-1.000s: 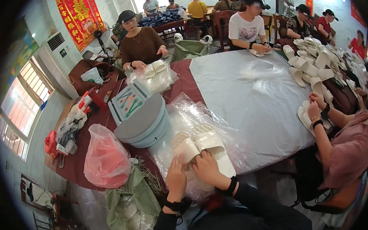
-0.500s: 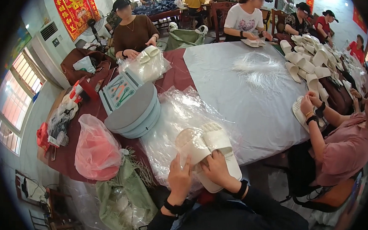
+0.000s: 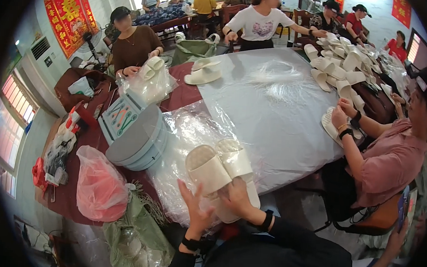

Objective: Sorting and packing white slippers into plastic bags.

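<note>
A pair of cream slide slippers (image 3: 208, 173) lies side by side on a stack of clear plastic bags (image 3: 173, 153) at the near edge of the table. My right hand (image 3: 238, 199) grips the pair where the two straps meet, its fingertips partly hidden between them. Beside the left slipper, my left hand (image 3: 196, 211) is raised with spread fingers and nothing in it. Both of my wrists carry black bands.
A grey-blue half-round box (image 3: 135, 136) and a pink plastic bag (image 3: 100, 185) stand to the left. Another slipper pair (image 3: 203, 71) lies across the table. A slipper pile (image 3: 345, 63) fills the far right. A person in pink (image 3: 392, 164) works close on my right.
My left hand has come off the left slipper and spread its fingers. Across the table, the person in white has put down a slipper pair and reaches toward the pile. My view has shifted.
</note>
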The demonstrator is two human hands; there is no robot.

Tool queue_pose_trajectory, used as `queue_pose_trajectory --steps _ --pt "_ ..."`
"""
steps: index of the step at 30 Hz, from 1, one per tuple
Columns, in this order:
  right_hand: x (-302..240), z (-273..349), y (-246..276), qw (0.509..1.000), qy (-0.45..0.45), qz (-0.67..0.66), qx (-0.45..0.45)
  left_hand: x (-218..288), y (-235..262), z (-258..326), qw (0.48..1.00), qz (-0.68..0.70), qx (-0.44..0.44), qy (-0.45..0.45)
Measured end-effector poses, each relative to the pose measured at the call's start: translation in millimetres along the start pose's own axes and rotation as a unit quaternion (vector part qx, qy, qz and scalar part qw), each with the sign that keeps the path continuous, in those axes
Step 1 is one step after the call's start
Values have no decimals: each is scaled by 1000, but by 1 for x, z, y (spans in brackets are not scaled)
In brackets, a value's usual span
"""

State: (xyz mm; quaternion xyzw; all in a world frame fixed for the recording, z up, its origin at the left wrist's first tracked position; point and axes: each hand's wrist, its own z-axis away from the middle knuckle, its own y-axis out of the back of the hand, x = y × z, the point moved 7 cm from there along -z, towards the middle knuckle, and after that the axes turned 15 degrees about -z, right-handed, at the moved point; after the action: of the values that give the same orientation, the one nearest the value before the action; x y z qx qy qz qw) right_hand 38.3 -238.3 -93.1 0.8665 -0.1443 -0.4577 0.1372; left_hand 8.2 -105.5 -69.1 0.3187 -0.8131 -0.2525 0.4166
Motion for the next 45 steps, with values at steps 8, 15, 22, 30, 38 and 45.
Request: queue_pose_trajectory --steps 8,15,22,30,38,45 --pt "4 -4 -17 999 -18 10 -40 -76 -38 31 787 447 75 419" --pt "19 -17 -28 994 -8 90 -59 -49 -61 30 711 573 -67 401" --pt "3 -45 -21 982 -69 119 -126 -44 -65 47 658 601 -162 423" --pt "7 -51 -26 969 -148 7 -197 -39 -60 55 645 615 -176 419" --pt "21 -14 -32 977 86 77 -181 -33 -46 43 656 584 -166 449" --pt "-12 7 11 960 -17 96 -263 -74 -39 45 673 592 -81 436"
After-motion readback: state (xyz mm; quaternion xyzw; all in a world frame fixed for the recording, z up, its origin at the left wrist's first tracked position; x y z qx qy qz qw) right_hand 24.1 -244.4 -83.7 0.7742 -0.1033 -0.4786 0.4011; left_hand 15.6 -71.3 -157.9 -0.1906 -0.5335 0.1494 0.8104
